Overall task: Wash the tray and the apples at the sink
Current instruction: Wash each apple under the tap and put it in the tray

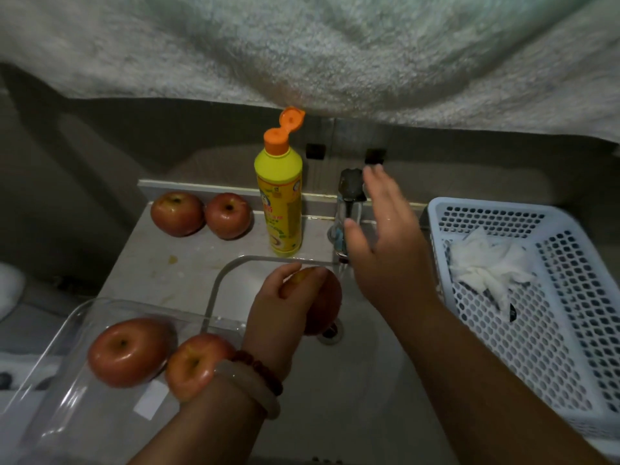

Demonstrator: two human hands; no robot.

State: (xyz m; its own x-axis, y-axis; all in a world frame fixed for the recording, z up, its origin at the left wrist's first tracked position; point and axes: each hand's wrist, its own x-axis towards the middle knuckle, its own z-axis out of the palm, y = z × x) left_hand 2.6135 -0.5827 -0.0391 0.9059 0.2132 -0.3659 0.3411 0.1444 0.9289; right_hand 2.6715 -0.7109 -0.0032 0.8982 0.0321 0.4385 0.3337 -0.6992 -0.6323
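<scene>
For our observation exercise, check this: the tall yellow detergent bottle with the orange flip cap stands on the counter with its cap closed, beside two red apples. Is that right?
Not quite. In the head view, the tall yellow detergent bottle has its orange flip cap open, hinged upward. The rest holds: it stands on the counter beside two red apples.

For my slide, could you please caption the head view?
Left hand holds an apple over the sink while the open right hand reaches by the tap.
</scene>
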